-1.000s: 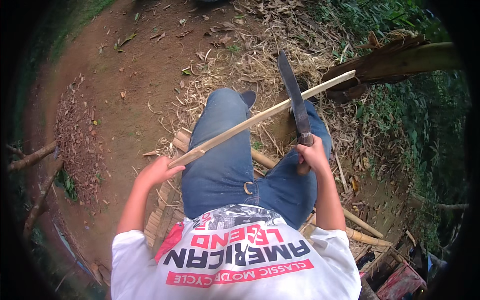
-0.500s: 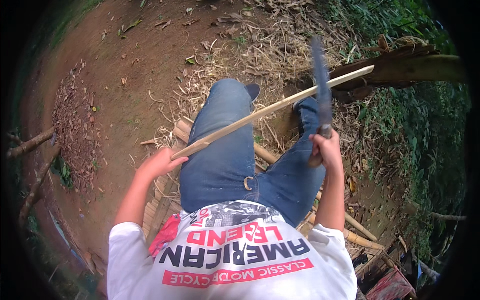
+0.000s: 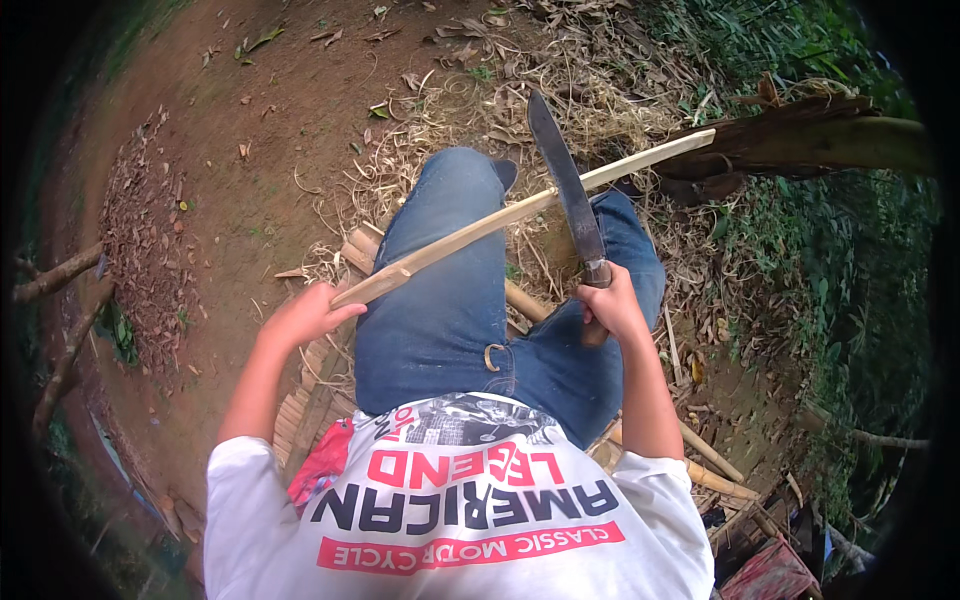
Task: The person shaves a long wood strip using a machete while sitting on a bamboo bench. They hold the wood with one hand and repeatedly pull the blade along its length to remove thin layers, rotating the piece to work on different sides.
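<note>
My left hand [image 3: 312, 313] is closed round the near end of a long pale strip of split wood or bamboo [image 3: 455, 241]. The strip slants up across my thigh to the far right. In my right hand [image 3: 612, 301] is the wooden handle of a machete [image 3: 566, 178]. Its broad dark blade points away and a little left, crossing over the strip beyond its middle. Whether the edge touches the strip I cannot tell. Both my legs [image 3: 435, 240] lie beneath, in blue jeans.
I sit on a seat of bamboo slats [image 3: 298, 420]. Curled pale shavings [image 3: 610, 110] and dry leaves cover the ground ahead. A thick cut stem [image 3: 800, 143] lies at the far right beside green plants [image 3: 800, 240]. Branches [image 3: 62, 272] stand at the left.
The machete has swung left along the strip, its blade tip now leaning left, and my right hand has moved left and slightly nearer. The strip's far end has shifted slightly left.
</note>
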### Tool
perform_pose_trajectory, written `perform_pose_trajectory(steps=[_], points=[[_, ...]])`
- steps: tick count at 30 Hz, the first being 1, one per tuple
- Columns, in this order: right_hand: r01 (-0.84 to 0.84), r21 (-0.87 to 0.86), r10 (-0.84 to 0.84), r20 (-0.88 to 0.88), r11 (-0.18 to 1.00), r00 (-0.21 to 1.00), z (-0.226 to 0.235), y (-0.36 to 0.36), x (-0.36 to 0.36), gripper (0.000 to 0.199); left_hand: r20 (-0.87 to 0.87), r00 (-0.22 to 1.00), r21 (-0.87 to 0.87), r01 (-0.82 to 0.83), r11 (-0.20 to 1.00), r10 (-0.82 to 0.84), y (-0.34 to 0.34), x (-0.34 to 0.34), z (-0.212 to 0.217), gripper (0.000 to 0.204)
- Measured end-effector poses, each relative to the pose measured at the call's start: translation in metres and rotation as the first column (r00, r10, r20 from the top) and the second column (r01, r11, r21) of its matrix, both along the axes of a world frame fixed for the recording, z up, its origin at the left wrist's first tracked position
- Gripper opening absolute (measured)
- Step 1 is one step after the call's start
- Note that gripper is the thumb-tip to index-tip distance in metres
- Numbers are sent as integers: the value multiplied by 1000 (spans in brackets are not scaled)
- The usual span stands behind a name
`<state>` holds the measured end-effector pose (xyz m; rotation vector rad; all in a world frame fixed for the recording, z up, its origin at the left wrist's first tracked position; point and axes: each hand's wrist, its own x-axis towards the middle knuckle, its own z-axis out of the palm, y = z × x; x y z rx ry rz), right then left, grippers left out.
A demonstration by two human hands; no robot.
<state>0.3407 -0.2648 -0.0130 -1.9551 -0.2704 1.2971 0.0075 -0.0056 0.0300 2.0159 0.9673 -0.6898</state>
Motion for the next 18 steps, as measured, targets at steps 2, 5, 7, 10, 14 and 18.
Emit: perform_pose_trajectory(steps=[2, 5, 7, 10, 14, 18], points=[[-17, 9, 16, 73, 1000, 997, 7, -8, 23, 16, -42, 999, -3, 9, 1000, -9, -3, 2, 5, 58], [229, 123, -237, 57, 966, 970, 5, -6, 46, 17, -58, 998, 13, 22, 1000, -21, -3, 5, -1, 58], [265, 139, -278, 81, 954, 957, 1, 0, 34, 17, -32, 999, 11, 27, 1000, -27, -5, 7, -13, 57], [103, 36, -107, 119, 994, 987, 1, -2, 21, 18, -134, 990, 11, 38, 999, -37, 0, 0, 4, 58], [76, 48, -82, 149, 996, 985, 11, -20, 65, 18, -33, 998, 37, 56, 998, -55, 0, 8, 4, 59], [95, 6, -95, 161, 995, 982, 4, -4, 30, 15, -93, 993, 59, 83, 995, -77, 4, 7, -6, 58]])
